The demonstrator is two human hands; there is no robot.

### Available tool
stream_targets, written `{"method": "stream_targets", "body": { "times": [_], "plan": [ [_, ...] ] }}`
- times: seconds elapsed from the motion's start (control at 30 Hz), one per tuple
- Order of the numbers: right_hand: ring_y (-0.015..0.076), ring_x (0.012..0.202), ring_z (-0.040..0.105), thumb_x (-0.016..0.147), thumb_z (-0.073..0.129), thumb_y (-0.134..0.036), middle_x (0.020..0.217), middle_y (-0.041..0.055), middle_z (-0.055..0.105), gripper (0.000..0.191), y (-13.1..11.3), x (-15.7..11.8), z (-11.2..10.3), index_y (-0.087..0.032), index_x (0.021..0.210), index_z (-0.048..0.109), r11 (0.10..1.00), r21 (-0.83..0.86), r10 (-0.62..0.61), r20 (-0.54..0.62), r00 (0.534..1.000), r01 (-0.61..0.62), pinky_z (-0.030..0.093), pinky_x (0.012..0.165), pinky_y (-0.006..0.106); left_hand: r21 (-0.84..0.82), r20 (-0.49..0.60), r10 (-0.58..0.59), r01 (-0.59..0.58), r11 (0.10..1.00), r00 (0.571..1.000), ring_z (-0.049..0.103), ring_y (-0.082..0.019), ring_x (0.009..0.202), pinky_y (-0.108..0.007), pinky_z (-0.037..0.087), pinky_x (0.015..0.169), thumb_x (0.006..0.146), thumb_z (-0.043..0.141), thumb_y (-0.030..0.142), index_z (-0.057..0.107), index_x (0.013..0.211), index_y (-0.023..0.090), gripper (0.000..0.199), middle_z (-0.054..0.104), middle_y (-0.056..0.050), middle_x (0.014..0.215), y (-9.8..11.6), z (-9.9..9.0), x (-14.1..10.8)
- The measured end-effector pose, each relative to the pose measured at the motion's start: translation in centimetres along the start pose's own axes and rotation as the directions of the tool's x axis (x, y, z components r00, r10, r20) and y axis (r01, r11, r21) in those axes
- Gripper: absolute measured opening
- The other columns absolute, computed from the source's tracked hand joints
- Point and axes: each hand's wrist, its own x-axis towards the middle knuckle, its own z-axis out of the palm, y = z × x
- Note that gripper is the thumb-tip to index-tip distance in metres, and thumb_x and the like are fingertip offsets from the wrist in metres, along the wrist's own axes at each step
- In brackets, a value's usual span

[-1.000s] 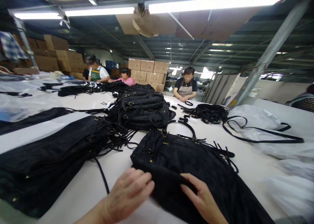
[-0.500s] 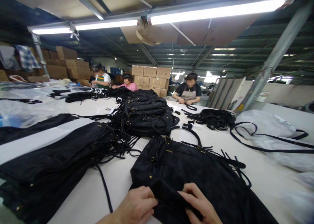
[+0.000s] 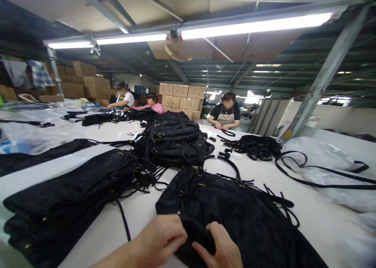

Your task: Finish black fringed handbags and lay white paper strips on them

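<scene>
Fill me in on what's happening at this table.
The person's left hand and right hand both grip the near edge of a black bag lying flat on the white table. To its left lies a stack of black bags with a white sheet across it, and beyond is a heap of black bags. Across the table, a co-worker in an apron handles a black strap.

Soft matt black cloth-like bag (image 3: pixel 235 205), small glossy brass-coloured metal zip pull (image 3: pixel 201 185), smooth white tabletop (image 3: pixel 147 213)
</scene>
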Motion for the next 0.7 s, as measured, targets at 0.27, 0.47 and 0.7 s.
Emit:
{"method": "stream_targets", "body": {
  "times": [0.27,0.47,0.7],
  "plan": [
    [0.0177,0.067,0.065,0.08,0.072,-0.052,0.075,-0.0014,0.062,0.035,1.0,-0.6,0.0,-0.024,0.09,0.053,0.995,0.077,0.053,0.053,0.997,-0.057,0.054,0.057,0.025,0.146,0.508,-0.292,0.252,0.956,0.81,0.066,-0.017,0.079,-0.022,0.05,0.064,0.085,0.064,0.029,0.071,0.095,0.021,0.014,0.07,0.001,0.086,-3.5,-5.3,6.3],
    [0.0171,0.069,0.067,0.077,0.074,-0.041,0.078,-0.0018,0.065,0.028,0.9,-0.2,-0.4,-0.025,0.091,0.056,0.976,0.181,0.099,0.125,0.987,-0.121,0.055,0.06,0.023,0.271,0.388,-0.266,0.166,0.948,0.882,0.064,-0.02,0.088,-0.025,0.05,0.07,0.077,0.077,0.027,0.064,0.098,0.021,0.026,0.067,0.001,0.093,-4.7,-3.0,7.0],
    [0.0194,0.072,0.064,0.085,0.062,-0.035,0.081,-0.0006,0.064,0.011,0.4,1.4,-1.6,-0.025,0.088,0.057,0.953,0.173,0.206,0.23,0.951,-0.248,0.051,0.063,0.027,0.442,0.22,-0.166,0.053,0.895,0.961,0.057,-0.031,0.103,-0.043,0.045,0.089,0.09,0.067,0.027,0.058,0.095,0.015,0.015,0.063,-0.014,0.108,-6.7,0.8,5.3]
  ]
}}
